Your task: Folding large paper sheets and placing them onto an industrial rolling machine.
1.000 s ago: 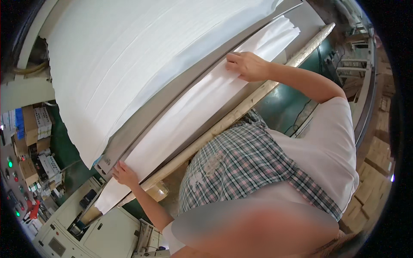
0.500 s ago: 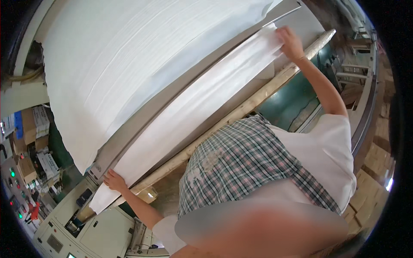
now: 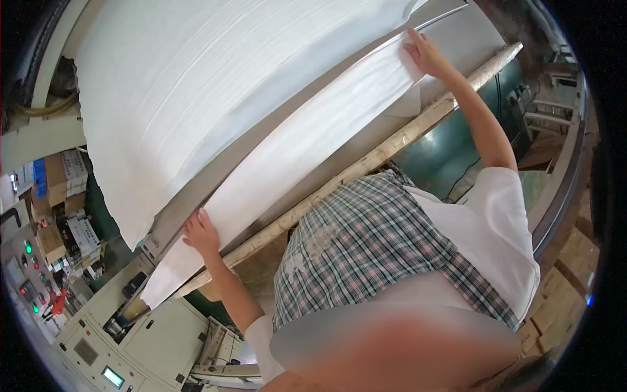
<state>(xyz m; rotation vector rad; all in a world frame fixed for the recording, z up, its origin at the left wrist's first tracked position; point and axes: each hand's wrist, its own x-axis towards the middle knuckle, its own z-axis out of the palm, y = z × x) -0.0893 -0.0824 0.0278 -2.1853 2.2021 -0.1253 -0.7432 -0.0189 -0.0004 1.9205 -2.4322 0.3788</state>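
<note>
A long band of white sheet material (image 3: 307, 140) lies slantwise across a grey machine bed, its surface lightly creased. My left hand (image 3: 201, 233) rests on it towards the lower left end, fingers stretched out and lying flat. At the far right end, my right hand (image 3: 426, 55) is laid on the band's edge with its fingers extended and apart. Beyond the band rises a large mass of layered white material (image 3: 215, 72), which neither hand touches. I cannot tell whether the material is paper or cloth.
A wrapped, pale bar (image 3: 372, 153) runs along the bed's near side, between it and my checked apron. At left are a panel with lit buttons (image 3: 32, 281) and cardboard boxes (image 3: 55, 179). A cream machine cabinet (image 3: 163, 340) stands lower left; more cartons (image 3: 555, 294) lie at right.
My left hand has moved up and right along the band, away from its lower left end. My right hand has shifted slightly left and up. The band looks smoother near its right end.
</note>
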